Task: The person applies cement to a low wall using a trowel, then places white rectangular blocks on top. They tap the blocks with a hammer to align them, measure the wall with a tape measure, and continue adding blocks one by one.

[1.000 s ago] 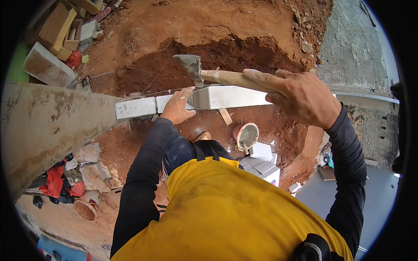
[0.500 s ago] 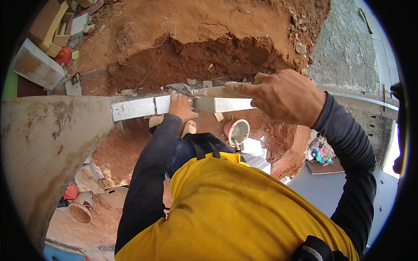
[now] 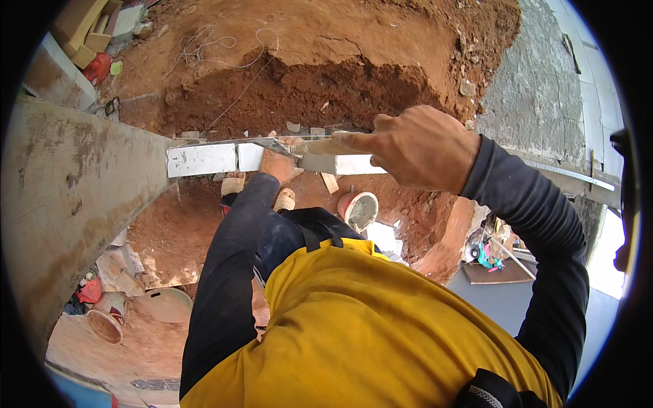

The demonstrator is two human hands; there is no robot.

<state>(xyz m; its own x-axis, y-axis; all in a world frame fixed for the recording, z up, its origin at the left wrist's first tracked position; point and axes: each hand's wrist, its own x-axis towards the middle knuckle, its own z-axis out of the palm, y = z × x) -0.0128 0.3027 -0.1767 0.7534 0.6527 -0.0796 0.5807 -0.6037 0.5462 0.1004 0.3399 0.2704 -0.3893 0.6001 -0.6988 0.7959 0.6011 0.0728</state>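
My right hand (image 3: 415, 149) grips a wooden-handled tool (image 3: 317, 145) with a flat metal blade, held level over the row of white blocks (image 3: 201, 159). The blade lies across my left hand (image 3: 276, 165), which grips one of the middle blocks and is partly hidden by it. I cannot tell whether the blade touches anything. A taut thin string runs along the row.
A concrete beam (image 3: 88, 170) meets the row at left. A red soil trench (image 3: 306, 95) lies beyond. Below are my feet, a bucket (image 3: 357, 209) and stacked blocks (image 3: 382, 239). Rough concrete (image 3: 537, 102) and a gray surface are at right; rubble lies lower left.
The tool has come down from above the row to over my left hand. My right hand has moved leftward, and my left hand slightly left, its fingers now more hidden.
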